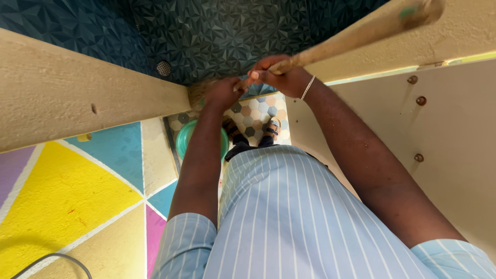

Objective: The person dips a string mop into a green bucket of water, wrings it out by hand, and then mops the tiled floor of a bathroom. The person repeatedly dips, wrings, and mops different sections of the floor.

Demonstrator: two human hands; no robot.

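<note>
While both fists clench it, rough round wooden handle slants up-right above hexagon-tiled floor. Right hand grips higher; left hand grips just below.

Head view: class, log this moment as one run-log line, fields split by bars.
left hand: on lower end of wooden stick | right hand: grips wooden stick | below: green basin, hexagon-tiled floor

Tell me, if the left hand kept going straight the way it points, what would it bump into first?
The left hand points toward the right hand on the wooden stick, so it would probably meet that hand or the stick first. Depth is hard to judge.
</note>
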